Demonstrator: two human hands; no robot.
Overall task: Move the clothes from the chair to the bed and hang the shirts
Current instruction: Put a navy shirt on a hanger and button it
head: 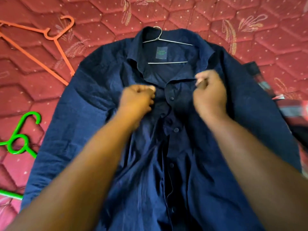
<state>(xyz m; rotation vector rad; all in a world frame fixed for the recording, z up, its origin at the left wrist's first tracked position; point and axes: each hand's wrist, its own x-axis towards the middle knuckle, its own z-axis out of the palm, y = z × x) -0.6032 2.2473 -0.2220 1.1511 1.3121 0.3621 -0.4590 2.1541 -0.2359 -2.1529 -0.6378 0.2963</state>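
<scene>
From the head view, the shirt [166, 130] lies face up on the bed [250, 17], a wire hanger [166, 40] already in its collar. The left hand [137, 99] and right hand [210, 95] are closed, each pinching a placket edge. Best to draw the edges level before buttoning. An orange hanger [41, 42] and a green hanger [20, 135] lie left; far side is open.

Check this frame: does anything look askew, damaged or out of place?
Nothing looks damaged. The navy shirt lies flat on the bed with a metal hanger inside its collar. Both hands grip the open placket. An orange hanger and green hanger lie loose alongside.
</scene>
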